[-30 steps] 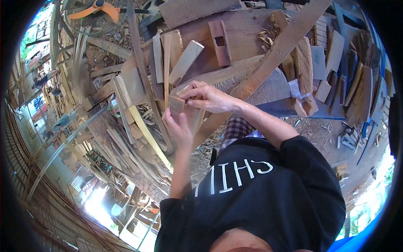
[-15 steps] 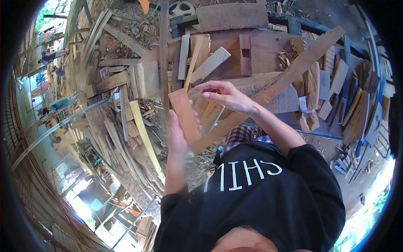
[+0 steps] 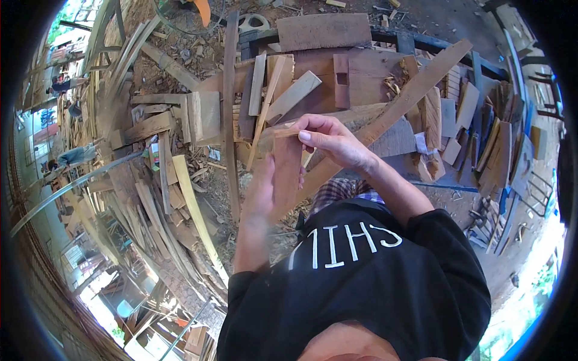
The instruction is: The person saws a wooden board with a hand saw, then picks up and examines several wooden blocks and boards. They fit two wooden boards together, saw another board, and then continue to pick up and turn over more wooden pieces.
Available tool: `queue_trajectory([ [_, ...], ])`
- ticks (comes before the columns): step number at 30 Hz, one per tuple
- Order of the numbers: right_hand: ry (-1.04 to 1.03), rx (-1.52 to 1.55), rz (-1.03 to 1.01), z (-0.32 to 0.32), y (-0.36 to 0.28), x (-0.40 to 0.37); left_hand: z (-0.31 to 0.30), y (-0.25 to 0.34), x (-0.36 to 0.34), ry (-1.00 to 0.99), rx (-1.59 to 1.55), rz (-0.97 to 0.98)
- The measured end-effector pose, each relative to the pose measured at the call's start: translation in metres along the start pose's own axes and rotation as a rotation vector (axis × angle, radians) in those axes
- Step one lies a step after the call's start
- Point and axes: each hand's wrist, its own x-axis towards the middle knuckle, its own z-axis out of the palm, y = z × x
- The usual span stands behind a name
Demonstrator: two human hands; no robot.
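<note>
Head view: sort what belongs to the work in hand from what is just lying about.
In use:
- small wooden board
- right hand, pinching its top end
- left hand, against its side

Lying about:
- mortised block
- long diagonal plank
- wide board
- wood shavings

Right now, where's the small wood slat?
Head view, centre: the wood slat stands upright against the left hand, its top end pinched by the right hand, in front of the scrap-plank pile.
</note>
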Motion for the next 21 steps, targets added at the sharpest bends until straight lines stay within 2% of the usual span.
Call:
queue_trajectory([
  [6, 0.046, 0.056, -0.004, 0.004, -0.007, -0.019, 0.005, -0.002, 0.0, -0.084, 0.02, 0.023],
  [8, 0.08, 0.169, 0.088, 0.004, -0.007, -0.025, 0.007, -0.003, 0.001, -0.099, 0.023, 0.023],
  [11, 0.132, 0.287, 0.111, -0.001, 0.002, -0.033, 0.012, -0.003, 0.001, -0.13, 0.073, 0.018],
  [15, 0.179, 0.409, 0.071, -0.007, 0.017, -0.043, 0.018, -0.005, 0.002, -0.148, 0.121, -0.02],
  [17, 0.173, 0.566, 0.099, -0.016, 0.029, -0.047, 0.019, -0.008, 0.005, -0.173, 0.156, -0.031],
  [21, 0.235, 0.589, 0.102, -0.02, 0.032, -0.052, 0.015, -0.019, 0.013, -0.162, 0.15, -0.095],
])
